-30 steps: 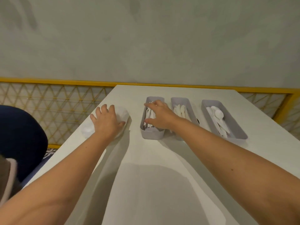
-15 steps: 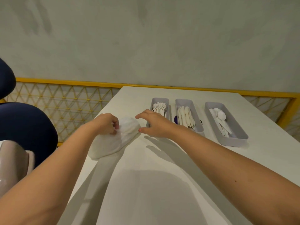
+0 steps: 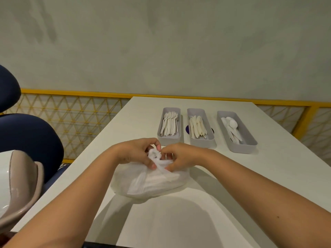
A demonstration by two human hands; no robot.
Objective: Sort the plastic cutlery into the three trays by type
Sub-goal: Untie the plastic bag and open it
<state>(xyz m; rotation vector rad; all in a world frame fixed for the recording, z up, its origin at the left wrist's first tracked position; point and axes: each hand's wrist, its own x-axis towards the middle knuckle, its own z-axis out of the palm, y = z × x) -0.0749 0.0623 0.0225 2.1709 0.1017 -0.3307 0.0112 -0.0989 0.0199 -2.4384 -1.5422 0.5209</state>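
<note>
Both grips pinch the knotted top of a white bag (image 3: 150, 181) on the bench (image 3: 179, 221).

The left grip (image 3: 136, 151) and right grip (image 3: 180, 156) meet over the knot (image 3: 155, 154), fingers curled tight and thumbs pressed into the twisted plastic. The bag's bulk lies directly under and in front of them. Just beyond the knuckles three trays stand side by side: forks (image 3: 169, 124) in the left tray (image 3: 168, 139), knives (image 3: 197, 127) in the middle tray (image 3: 201, 142), and spoons (image 3: 232, 127) in the right tray (image 3: 241, 148).
</note>
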